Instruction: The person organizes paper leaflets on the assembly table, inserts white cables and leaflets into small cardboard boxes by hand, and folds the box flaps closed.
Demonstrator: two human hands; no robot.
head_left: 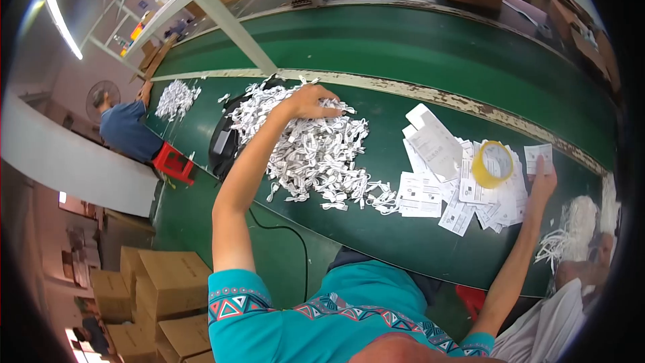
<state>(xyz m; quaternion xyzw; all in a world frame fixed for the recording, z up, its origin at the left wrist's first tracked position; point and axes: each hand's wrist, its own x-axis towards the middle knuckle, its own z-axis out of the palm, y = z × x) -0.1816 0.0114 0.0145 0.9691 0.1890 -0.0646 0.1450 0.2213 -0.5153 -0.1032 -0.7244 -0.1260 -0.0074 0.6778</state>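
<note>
A large heap of short white cables [309,154] lies on the green table. My left hand [314,102] rests on the heap's upper part, its fingers spread, with no cable clearly gripped. To the right, my right hand [543,178] pinches a small printed paper [539,159]. Beside it lies a loose pile of printed leaflets [420,195], with a roll of yellow tape [492,165] on top. A white and grey box-like piece [435,148] lies at the pile's upper left.
A black object [224,140] stands left of the heap. Farther left, a co-worker [127,128] sits by a smaller cable pile [177,99]. White cords [578,225] lie at the right near another person. A metal post [228,23] rises behind the heap. Cartons [164,286] stand lower left.
</note>
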